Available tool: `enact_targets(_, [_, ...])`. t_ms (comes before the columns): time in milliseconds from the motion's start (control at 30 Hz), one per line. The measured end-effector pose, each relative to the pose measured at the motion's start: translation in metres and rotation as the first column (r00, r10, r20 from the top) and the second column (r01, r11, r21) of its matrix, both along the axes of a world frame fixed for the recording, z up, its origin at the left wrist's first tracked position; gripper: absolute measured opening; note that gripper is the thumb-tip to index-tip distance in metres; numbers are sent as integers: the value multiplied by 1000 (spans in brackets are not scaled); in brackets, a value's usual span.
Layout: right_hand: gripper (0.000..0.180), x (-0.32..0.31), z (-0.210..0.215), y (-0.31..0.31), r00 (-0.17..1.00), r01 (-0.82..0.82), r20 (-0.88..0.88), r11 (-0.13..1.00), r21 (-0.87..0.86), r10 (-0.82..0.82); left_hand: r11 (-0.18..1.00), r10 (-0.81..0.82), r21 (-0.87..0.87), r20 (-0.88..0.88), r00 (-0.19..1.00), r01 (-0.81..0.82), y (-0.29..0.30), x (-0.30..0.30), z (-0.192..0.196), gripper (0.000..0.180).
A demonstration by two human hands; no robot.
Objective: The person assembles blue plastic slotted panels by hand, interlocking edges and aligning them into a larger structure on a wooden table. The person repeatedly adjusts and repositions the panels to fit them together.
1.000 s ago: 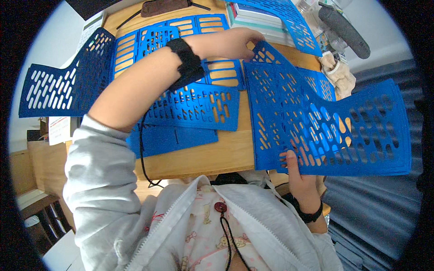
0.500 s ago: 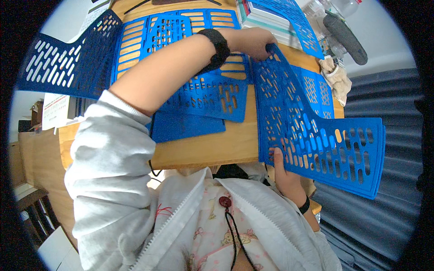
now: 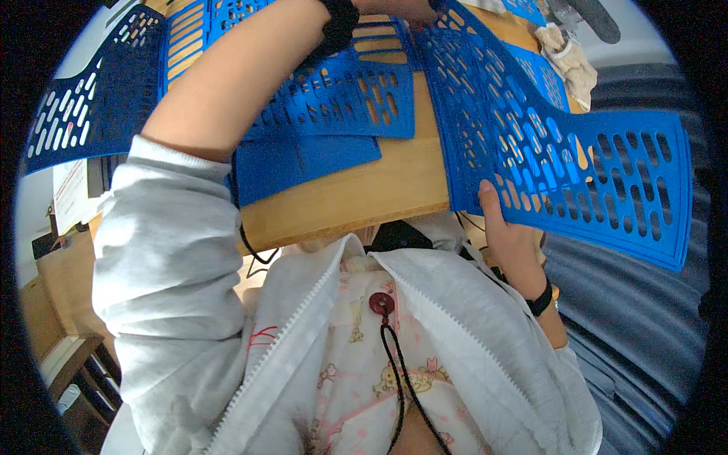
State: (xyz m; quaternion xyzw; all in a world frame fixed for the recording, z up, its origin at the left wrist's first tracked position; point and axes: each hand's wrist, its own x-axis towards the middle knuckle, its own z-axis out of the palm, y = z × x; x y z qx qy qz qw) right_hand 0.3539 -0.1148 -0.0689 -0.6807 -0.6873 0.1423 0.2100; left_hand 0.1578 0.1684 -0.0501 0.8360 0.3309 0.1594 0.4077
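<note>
A large blue plastic panel with slots (image 3: 546, 152) slopes from the table's far side down over its near edge. My right hand (image 3: 509, 243) grips its near lower edge, thumb on top. My left arm reaches across the table; my left hand (image 3: 394, 7), past a black wristband (image 3: 339, 23), holds the panel's far end and is mostly cut off by the picture's top edge.
More blue slotted panels (image 3: 334, 98) and a flat blue sheet (image 3: 303, 163) lie on the wooden table (image 3: 356, 197). Another panel (image 3: 83, 114) stands at the left. A crumpled cloth (image 3: 569, 57) lies at the far right. Grey fabric (image 3: 629, 318) hangs on the right.
The panel has come nearer and now hangs further over the table's near edge. Both hands have kept their hold. The view has tipped down, so my left hand has slid to the top edge.
</note>
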Motion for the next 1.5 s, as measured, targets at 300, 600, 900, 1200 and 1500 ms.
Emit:
enact_targets(300, [27, -12, 12, -2, 997, 22, -75, 997, -71, -27, 994, -29, 107, -41, 999, 34, -11, -5, 16, 18])
enact_targets(600, [28, -14, 1, -6, 960, 99, -256, 993, -70, -113, 1000, -15, 18, -36, 999, 16, -14, -5, 18, 18])
enact_targets(900, [31, -12, -5, -3, 971, 60, -225, 996, -71, -75, 998, -57, -7, 54, 997, 57, -12, -7, 15, 17])
enact_targets(1200, [34, -10, -13, 0, 959, 76, -264, 991, -113, -103, 999, -42, 23, 3, 999, 42, -7, -2, 12, 17])
enact_targets(1500, [34, -6, -23, -1, 973, 102, -199, 992, -72, -115, 999, -19, 26, -18, 1000, 20, -7, -1, 14, 19])
